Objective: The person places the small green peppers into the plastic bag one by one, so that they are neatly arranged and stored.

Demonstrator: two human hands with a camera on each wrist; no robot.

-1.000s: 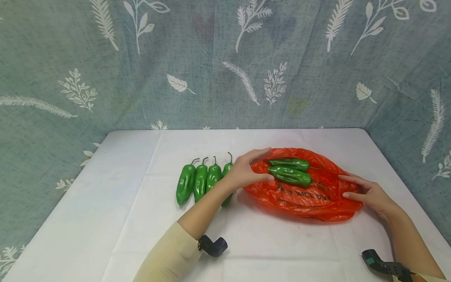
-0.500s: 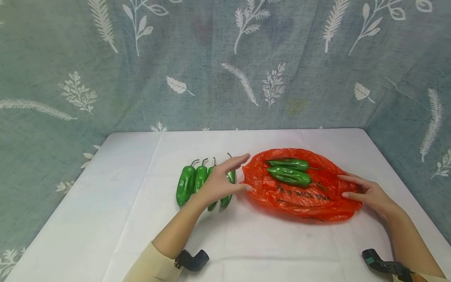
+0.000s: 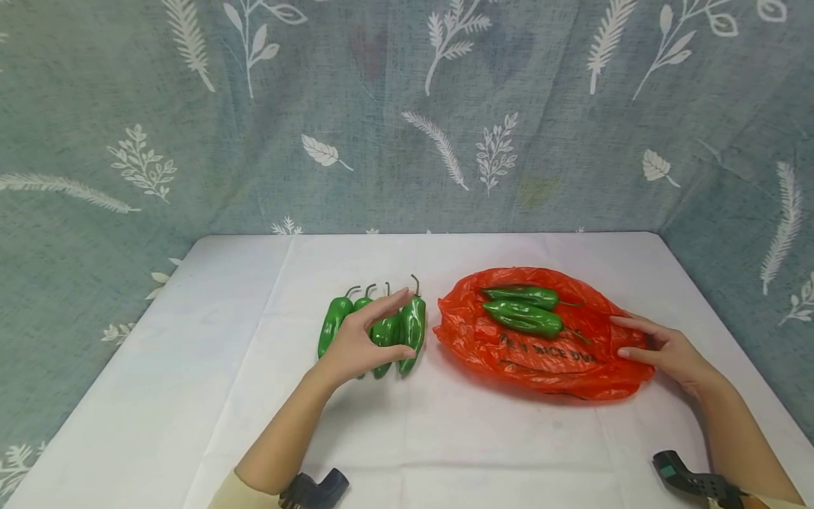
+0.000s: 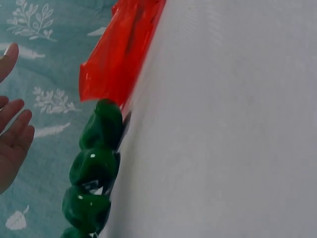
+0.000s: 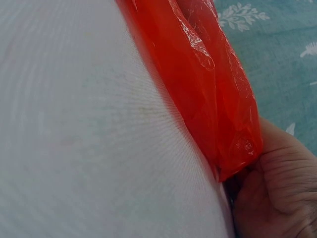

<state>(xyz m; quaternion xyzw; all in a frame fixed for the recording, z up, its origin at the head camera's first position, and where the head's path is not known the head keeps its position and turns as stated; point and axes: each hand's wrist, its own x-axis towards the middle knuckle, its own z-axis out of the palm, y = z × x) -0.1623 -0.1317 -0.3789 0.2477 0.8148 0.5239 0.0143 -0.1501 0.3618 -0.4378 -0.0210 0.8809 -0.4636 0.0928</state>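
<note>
Several glossy green chili peppers (image 3: 413, 332) lie side by side with stems pointing away. Over this row hovers my left hand (image 3: 350, 346), its thumb and fingers spread apart with nothing between them; it hides parts of the peppers behind it. In the left wrist view that hand (image 4: 12, 139) appears at the left edge, beside the peppers' ends (image 4: 91, 206). Two more green chili peppers (image 3: 521, 318) lie on the red plastic bag (image 3: 547, 364) at right. My right hand (image 3: 674, 357) holds the bag's right end between thumb and fingers; the right wrist view shows the bag (image 5: 218, 89) against the hand (image 5: 277, 183).
A white cloth covers the table (image 3: 496, 452). Behind and at both sides hangs a grey-green curtain (image 3: 369, 92) with white leaf prints. Dark camera mounts (image 3: 314, 489) sit on the wrists, low over the table.
My left hand has drawn back leftward from the peppers on the red bag to above the row of peppers. The right hand and the bag have stayed put.
</note>
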